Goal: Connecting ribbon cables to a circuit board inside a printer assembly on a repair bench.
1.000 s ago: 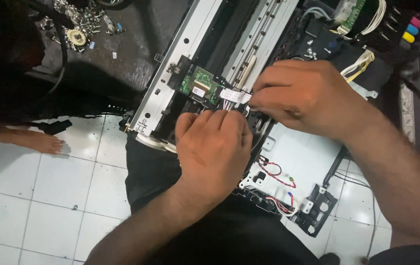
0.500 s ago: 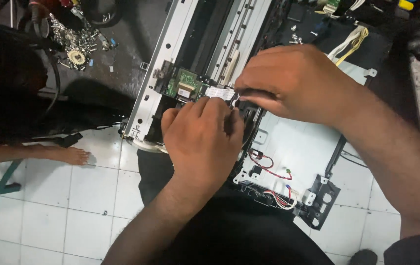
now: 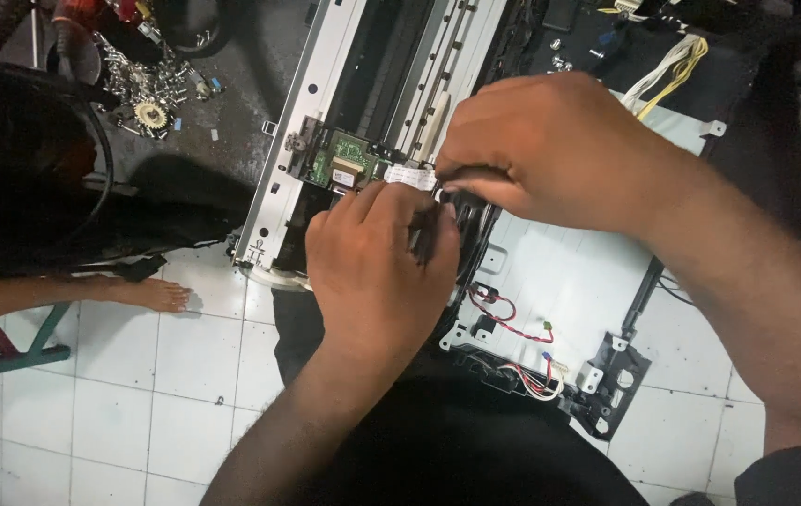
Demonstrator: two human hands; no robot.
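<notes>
White ribbon cable (image 3: 410, 175) is pinched taut in the right hand (image 3: 550, 150) just beyond the green circuit board (image 3: 346, 159), while the left hand (image 3: 377, 267), fingers curled, braces the printer frame (image 3: 297, 122) beneath.

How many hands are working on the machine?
2: the left hand low in the middle, the right hand above it, both at the white ribbon cable.

Circuit board (image 3: 342, 159) left of ribbon cable (image 3: 410, 176); both on printer frame (image 3: 293, 150); screws, probably, (image 3: 152, 84) farther left.
</notes>
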